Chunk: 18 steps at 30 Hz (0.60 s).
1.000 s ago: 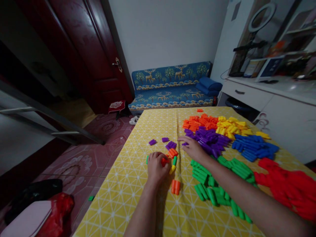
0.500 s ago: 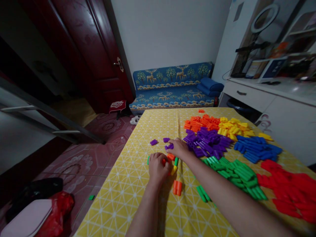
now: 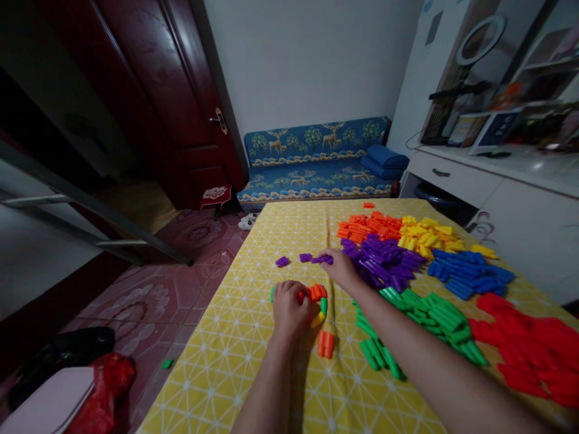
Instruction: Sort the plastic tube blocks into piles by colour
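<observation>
My right hand (image 3: 338, 268) pinches a purple building block (image 3: 322, 260) just left of the purple pile (image 3: 383, 259). Two more purple blocks lie apart to its left, the nearer block (image 3: 305, 257) almost touching the held one. Curled over a small chain of joined blocks (image 3: 317, 293) is my left hand (image 3: 290, 304). Orange, green and yellow pieces of that chain show on its right, and a bit of green pokes out on its left; the rest is hidden under the fingers. A separate orange block (image 3: 325, 344) lies nearer to me.
Piles of orange blocks (image 3: 368, 226), yellow blocks (image 3: 429, 235), blue blocks (image 3: 470, 272), green blocks (image 3: 434, 319) and red blocks (image 3: 538, 343) cover the right side of the table (image 3: 226, 349). Behind stands a blue patterned sofa (image 3: 312, 163). A green block (image 3: 167, 364) lies on the floor.
My right hand has moved slightly right and back with the purple block, uncovering more of the orange part of the chain. My left hand stays in place.
</observation>
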### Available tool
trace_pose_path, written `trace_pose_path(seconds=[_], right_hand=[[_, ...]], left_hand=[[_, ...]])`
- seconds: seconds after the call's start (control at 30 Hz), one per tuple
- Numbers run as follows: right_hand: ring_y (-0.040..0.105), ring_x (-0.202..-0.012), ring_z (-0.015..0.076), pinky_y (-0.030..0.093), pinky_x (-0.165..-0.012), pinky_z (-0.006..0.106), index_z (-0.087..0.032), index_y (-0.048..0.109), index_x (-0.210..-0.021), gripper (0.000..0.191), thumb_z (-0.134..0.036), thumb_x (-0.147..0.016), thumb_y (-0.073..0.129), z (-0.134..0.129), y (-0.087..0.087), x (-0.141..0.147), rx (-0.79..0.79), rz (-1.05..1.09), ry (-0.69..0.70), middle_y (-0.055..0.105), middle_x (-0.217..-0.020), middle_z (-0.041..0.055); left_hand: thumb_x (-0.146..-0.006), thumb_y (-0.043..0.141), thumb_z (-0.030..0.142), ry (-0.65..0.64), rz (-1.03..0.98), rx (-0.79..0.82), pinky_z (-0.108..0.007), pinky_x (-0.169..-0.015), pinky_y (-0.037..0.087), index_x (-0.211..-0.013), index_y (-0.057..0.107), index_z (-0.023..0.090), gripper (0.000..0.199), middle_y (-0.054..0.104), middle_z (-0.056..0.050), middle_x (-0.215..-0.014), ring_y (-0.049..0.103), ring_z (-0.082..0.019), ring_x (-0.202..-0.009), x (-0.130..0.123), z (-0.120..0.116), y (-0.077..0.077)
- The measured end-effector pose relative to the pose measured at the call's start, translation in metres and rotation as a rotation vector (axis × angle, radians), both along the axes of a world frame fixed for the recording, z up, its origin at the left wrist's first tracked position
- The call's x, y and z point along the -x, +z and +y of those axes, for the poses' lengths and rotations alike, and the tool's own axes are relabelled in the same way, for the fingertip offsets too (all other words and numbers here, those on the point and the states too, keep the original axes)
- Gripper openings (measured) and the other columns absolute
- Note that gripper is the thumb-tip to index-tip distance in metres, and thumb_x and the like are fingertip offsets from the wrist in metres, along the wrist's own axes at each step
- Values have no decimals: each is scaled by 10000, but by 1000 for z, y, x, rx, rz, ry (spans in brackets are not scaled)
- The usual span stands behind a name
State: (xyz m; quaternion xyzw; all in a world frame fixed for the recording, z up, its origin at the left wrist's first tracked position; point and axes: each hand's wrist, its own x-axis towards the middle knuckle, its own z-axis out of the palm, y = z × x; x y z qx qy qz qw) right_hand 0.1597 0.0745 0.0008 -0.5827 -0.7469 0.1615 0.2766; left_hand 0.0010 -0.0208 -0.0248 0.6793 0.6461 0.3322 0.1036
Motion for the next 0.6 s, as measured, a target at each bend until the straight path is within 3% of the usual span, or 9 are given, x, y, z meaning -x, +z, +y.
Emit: trace_pose_path(seconds=[0.17,0.27,0.37,0.47,0.6], right_hand=[[653,-928,213,491,-849,321,-197,742,-913,249,-93,-743,592,16,21,-71,-9,-49,-151,724,-951,68],[604,-1047,282,451,-941,423,-215,754,-939,345,-45,-681,599,3,25,-82,-24,-113,-215,688,-1066,104],[538,-1184,277,405,-1043,424,-224,710,-1122,466,-59,-711,566,-31,14,-53,-128,-107,-123,605,-1254,111],[478,-1299,247,382,-1105,376,-162,608,-1277,526,-105,-762,515,-78,-12,-4,-143,-12,6,520,-1385,130],[337,-1420,315,333,-1142,492,-164,484,-1402,711,-112,-697,556,-128,-48,40,-101,-28,-24,373,-1533,141]], left_hand=[[-700,575,129,6,4,12,-378,-911,410,-725,683,218,142,703,-38,-903,581,-228,-947,-1,0,1],[-704,574,131,6,-5,16,-386,-924,411,-722,680,224,142,701,-39,-902,586,-232,-966,0,1,0],[-694,563,110,2,-62,0,-387,-934,423,-737,678,221,165,703,-39,-897,600,-229,-964,1,2,-2],[-684,505,62,9,-227,-97,-358,-939,454,-758,666,210,232,703,-45,-941,615,-207,-986,2,2,-4],[-757,437,85,76,-413,-254,-335,-970,475,-781,643,211,243,689,-60,-1016,616,-192,-1053,8,0,-1]])
